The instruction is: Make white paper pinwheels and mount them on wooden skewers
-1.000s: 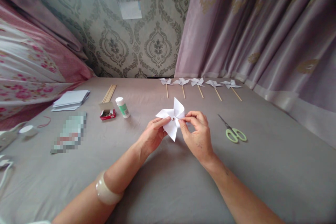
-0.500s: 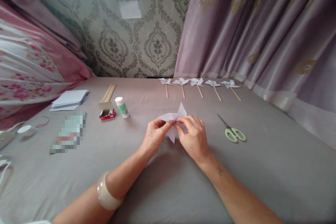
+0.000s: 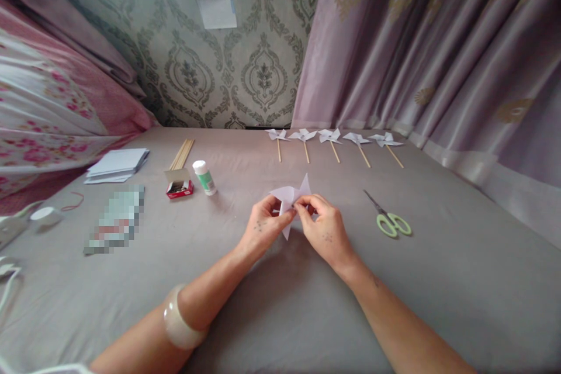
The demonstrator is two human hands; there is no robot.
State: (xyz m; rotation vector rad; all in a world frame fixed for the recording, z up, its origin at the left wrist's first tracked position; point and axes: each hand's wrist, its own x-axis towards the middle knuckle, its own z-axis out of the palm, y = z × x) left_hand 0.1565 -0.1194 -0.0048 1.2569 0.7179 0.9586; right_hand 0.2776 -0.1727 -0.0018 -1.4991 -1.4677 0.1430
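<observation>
A white paper pinwheel (image 3: 287, 194) with folded, pointed blades is held up between my two hands over the grey cloth. My left hand (image 3: 266, 222) grips its left side, thumb in front and fingers behind the paper. My right hand (image 3: 326, 225) is closed in a pinch at the pinwheel's middle, where a small dark pin-like piece shows at the fingertips. The far ends of the right fingers and part of the lower blades are hidden. No stick shows on this pinwheel.
Several finished pinwheels on sticks (image 3: 329, 137) lie in a row at the back. Green-handled scissors (image 3: 393, 225) lie right. Leftward are a glue stick (image 3: 205, 178), a small red box (image 3: 179, 189), wooden sticks (image 3: 182, 155), stacked paper (image 3: 117, 165) and a blurred packet (image 3: 116, 219).
The pinwheel has turned and tilted slightly in my hands. My left thumb has moved lower on the paper, and my right hand has shifted a little to the right.
</observation>
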